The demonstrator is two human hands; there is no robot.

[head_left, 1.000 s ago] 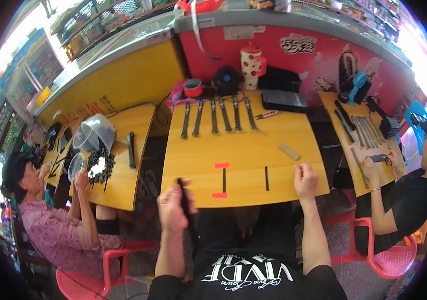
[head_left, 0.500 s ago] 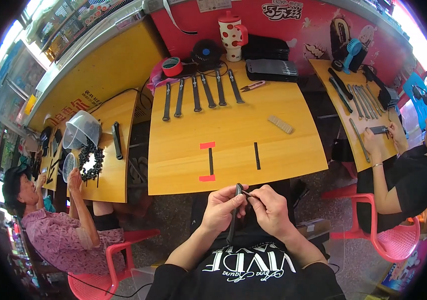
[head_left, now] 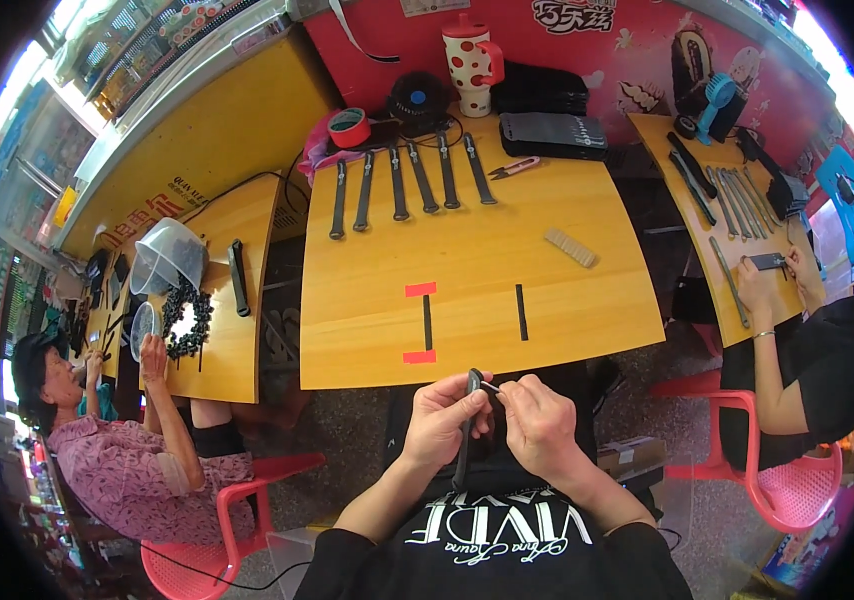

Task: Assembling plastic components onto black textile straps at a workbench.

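Pinching a dark strap (head_left: 463, 452) over the lap, the left hand (head_left: 439, 418) is closed around it; the right hand (head_left: 539, 424), fingers bunched tight, grips a thin rod (head_left: 490, 387) beside its upper end.

held strip (head_left: 463, 455) looks blackish, kinda shadowy so can't swear | table (head_left: 347, 300) is honey-yellow | tumbler (head_left: 468, 70) is white w/ red dots | tape roll (head_left: 352, 139) is red | co-worker's shirt (head_left: 117, 470) is pinkish w/ dark print
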